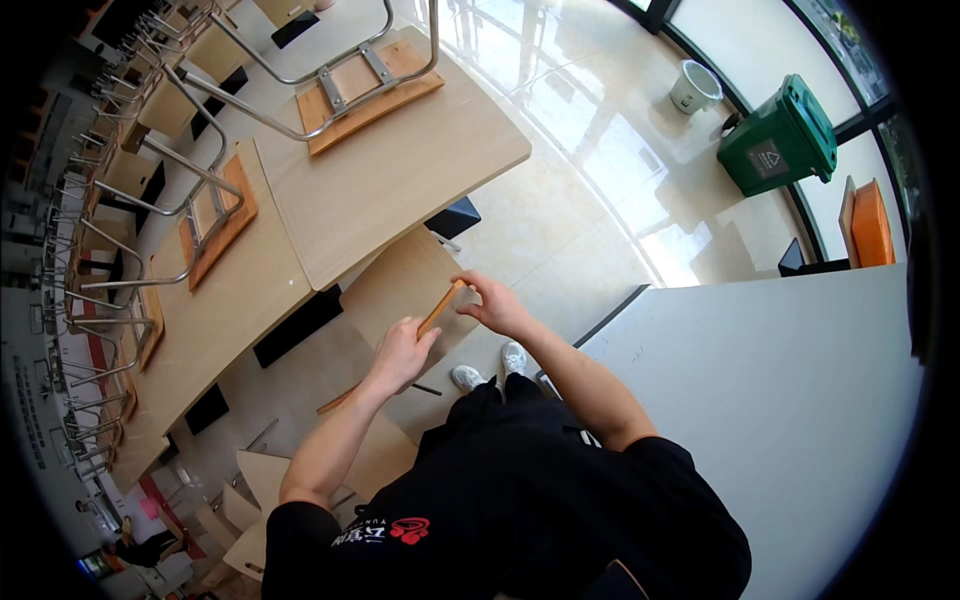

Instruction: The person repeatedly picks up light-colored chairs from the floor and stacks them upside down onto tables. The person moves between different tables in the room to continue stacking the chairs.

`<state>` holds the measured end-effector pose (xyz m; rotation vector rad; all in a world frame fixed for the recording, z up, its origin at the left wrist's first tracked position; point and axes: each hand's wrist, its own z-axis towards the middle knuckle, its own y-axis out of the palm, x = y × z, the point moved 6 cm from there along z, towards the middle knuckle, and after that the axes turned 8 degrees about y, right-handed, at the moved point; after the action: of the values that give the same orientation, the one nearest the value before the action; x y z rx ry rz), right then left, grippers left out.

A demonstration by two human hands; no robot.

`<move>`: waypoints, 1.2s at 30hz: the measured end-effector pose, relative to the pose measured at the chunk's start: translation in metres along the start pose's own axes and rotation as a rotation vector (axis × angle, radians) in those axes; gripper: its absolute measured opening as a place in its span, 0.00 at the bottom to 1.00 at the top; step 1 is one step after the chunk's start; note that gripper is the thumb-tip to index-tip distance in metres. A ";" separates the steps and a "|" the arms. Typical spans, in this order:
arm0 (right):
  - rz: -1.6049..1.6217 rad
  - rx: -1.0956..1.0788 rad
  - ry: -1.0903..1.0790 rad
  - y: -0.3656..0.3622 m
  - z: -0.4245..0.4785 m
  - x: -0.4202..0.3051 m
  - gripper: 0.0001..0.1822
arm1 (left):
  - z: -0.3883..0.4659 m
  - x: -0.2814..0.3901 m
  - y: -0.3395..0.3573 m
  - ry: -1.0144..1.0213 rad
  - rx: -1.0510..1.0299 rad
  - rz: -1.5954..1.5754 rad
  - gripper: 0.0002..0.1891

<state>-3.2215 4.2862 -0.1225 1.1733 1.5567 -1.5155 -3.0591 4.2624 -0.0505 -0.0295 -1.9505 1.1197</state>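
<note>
Before me stands a wooden chair, its pale seat partly beneath the table edge. The top edge of its backrest shows as a narrow orange-brown strip. My left hand is wrapped around the near left end of that edge, thumb along it. At the far right end, my right hand has its fingertips curled over the corner, its thumb lower and apart from them. My hands and the steep view hide much of the backrest.
Upturned chairs with metal legs rest on the long wooden tables. More chairs stand at lower left, near another person. A grey-white surface lies to my right. A green wheeled bin and white bucket stand by the windows.
</note>
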 end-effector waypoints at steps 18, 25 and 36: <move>2.029 0.704 0.684 -0.011 -0.038 0.232 0.24 | -0.035 0.077 -0.108 -0.117 0.083 -0.387 0.08; 1.939 0.726 0.408 -0.043 -0.017 0.206 0.21 | -0.073 -0.012 -0.140 -0.131 0.231 -0.644 0.16; 1.712 0.861 0.386 -0.134 0.008 0.217 0.23 | -0.024 -0.092 -0.067 -0.091 0.190 -0.819 0.20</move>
<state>-3.4279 4.3208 -0.2691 2.3334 -0.3916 -0.5931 -2.9603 4.2014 -0.0585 0.8550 -1.6548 0.7392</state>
